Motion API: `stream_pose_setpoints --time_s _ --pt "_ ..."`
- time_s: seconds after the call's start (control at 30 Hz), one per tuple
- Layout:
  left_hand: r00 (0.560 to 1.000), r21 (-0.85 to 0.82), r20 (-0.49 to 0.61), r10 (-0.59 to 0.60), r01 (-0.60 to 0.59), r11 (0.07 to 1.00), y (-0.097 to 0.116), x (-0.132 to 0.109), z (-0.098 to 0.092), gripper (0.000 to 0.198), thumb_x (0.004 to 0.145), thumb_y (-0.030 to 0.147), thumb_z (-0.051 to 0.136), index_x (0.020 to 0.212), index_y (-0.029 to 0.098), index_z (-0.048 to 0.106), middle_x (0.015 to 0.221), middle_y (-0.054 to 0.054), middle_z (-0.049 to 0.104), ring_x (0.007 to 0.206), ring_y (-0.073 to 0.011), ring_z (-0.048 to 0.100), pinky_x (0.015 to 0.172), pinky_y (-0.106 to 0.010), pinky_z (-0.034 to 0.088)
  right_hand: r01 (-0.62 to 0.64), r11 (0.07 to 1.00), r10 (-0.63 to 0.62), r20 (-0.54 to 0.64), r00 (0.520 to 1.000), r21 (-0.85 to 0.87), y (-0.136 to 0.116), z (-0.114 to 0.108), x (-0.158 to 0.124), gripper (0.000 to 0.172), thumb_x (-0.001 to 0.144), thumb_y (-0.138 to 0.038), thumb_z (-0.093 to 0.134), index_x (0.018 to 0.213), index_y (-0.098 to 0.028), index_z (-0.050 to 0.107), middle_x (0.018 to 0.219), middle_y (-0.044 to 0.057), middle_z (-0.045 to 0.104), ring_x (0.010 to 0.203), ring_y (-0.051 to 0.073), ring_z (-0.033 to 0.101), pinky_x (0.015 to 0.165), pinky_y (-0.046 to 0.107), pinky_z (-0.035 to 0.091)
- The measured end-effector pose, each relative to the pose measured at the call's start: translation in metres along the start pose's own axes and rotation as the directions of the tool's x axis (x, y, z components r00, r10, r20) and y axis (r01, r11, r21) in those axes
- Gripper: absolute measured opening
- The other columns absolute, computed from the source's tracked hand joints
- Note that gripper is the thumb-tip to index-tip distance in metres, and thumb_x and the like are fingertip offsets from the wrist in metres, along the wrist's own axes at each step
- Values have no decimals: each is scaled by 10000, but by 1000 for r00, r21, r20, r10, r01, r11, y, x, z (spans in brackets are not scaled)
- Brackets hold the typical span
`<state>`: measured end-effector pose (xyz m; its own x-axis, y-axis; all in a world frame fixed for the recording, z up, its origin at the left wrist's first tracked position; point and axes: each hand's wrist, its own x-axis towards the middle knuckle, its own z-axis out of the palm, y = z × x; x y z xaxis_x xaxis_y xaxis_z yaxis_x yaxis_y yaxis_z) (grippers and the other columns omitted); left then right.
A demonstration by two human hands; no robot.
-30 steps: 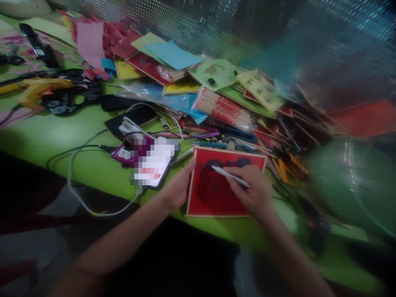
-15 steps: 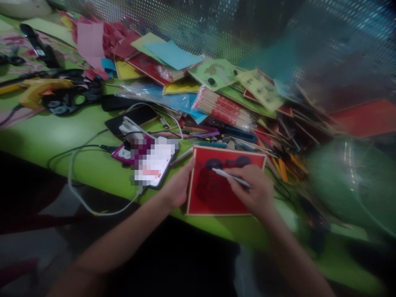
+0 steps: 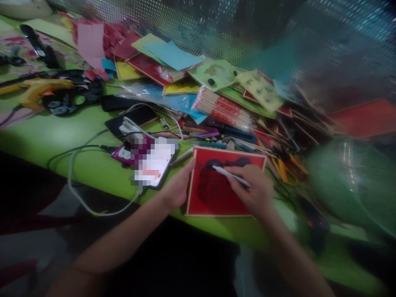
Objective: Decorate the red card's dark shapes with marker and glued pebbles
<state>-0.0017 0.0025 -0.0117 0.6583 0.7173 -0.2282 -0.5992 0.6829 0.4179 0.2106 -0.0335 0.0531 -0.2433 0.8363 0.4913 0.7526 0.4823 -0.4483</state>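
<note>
A red panel with pale wooden strips along its edges lies at the front edge of the green table. Dark rounded shapes are drawn on its face. My left hand grips the panel's left edge, its fingertips partly hidden. In my right hand is a white pen, held in a closed writing grip. The pen's tip is at the dark round shape in the panel's upper part; whether it touches the surface I cannot tell.
A lit phone on a white cable lies left of the panel. Behind are bundled wooden sticks, pens and coloured sheets. A yellow glue gun rests at the left; a large green rounded object stands at the right.
The pen's tip has shifted very slightly up on the panel. My left hand and the panel stay nearly where they were.
</note>
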Motion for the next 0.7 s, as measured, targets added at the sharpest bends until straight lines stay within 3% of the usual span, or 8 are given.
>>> stream_pose_setpoints --time_s 0.27,0.7 --pt "999 -11 34 -29 30 999 2 1 3 530 1071 577 478 1413 232 692 1276 -93 799 1345 -305 677 1202 -491 482 -9 1000 11 -52 999 27 -3 -6 2 169 967 -186 679 1055 -252 807 796 10 779 701 171 683 673 324 525" --pt "1000 -20 -7 -28 28 999 1 2 2 511 1061 554 536 1387 196 701 1259 -101 805 1335 -313 684 1228 -514 459 21 999 -20 -29 999 32 -2 -2 2 159 964 -178 685 1056 -233 803 832 19 807 715 172 694 684 325 513"
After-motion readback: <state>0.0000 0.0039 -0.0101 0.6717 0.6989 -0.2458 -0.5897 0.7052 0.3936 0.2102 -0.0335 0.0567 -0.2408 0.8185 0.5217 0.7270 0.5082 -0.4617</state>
